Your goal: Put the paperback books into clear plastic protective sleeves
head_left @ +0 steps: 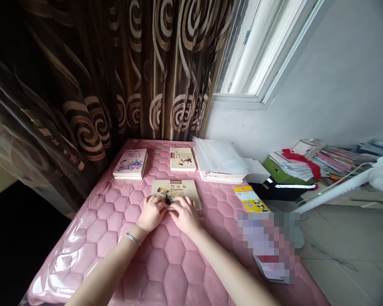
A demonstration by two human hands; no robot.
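A cream book with Chinese characters and a small coloured picture lies flat on the pink quilted mattress. My left hand, with a silver bangle at the wrist, has its bent fingers on the book's near left edge. Beside it, my right hand rests on the near edge with fingers curled over the cover. The thumbs and index fingers of both hands nearly meet at the middle of that edge. Whatever may be between the fingertips is too small to make out.
Farther back are a book stack at left, a smaller cream book, and papers under a clear plastic sheet. On the right lie a yellow-and-white packet and a blurred item. A white fan stands beyond the mattress edge.
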